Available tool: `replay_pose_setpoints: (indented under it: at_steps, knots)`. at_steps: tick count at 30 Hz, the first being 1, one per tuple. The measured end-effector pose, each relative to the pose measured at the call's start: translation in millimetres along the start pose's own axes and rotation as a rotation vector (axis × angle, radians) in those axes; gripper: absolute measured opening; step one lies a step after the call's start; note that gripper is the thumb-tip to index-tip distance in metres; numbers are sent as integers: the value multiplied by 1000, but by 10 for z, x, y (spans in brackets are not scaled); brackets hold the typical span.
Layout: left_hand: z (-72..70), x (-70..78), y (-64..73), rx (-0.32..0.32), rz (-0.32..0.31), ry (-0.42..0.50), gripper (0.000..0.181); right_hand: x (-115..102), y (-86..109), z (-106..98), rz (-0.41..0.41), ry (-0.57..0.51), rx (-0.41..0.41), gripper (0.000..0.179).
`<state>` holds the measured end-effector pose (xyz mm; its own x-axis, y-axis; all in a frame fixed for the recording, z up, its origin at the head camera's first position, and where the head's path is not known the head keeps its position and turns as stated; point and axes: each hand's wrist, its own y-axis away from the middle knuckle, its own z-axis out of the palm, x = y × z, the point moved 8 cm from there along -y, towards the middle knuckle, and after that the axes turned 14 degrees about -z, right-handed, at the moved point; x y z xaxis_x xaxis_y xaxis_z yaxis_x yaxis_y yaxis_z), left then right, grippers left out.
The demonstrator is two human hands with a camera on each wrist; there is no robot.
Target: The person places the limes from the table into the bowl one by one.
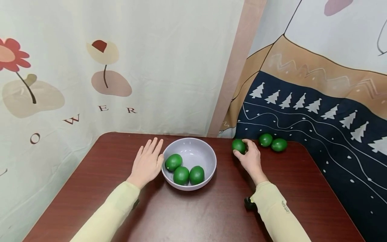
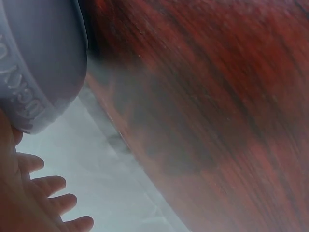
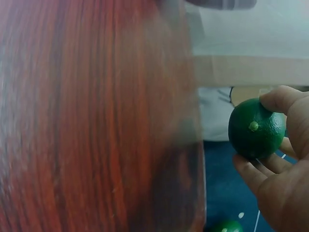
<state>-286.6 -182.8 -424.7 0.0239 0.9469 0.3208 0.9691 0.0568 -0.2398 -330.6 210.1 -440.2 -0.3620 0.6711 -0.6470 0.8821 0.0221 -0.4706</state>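
My right hand (image 1: 251,159) pinches a green lime (image 1: 238,146) between thumb and fingers at the table's far right. In the right wrist view the same lime (image 3: 255,128) shows its stem end, with fingers curled round its side. A light purple bowl (image 1: 208,158) stands left of it with three limes (image 1: 181,175) inside. Beside the bowl's left rim is my left hand (image 1: 147,164), its fingers straight and spread, thumb right at the rim. The left wrist view shows the bowl's outer wall (image 2: 43,53) with raised lettering, above my fingertips (image 2: 53,186).
Two more limes (image 1: 272,143) lie near the far right edge of the dark red wooden table (image 1: 193,215). Behind the table hang a pale printed curtain (image 1: 169,67) and a navy cloth (image 1: 302,134) with white trees.
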Motion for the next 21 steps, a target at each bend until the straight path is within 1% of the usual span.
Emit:
replay_pose_setpoints:
  at_steps: [7,11,16,21]
  knots:
    - [-20,41,-4,6,6,5,58,-238,-8,50,-41,-91,-24,54]
    - [-24,70,-27,4,7,-5,58,-372,-17,82,-64,-111,-36,55]
    - [11,117,-67,-16,-9,-2,59,-501,-11,103,-81,-133,-48,56]
    - [45,124,-76,-31,-40,0,61,-612,11,125,-105,-145,-65,56]
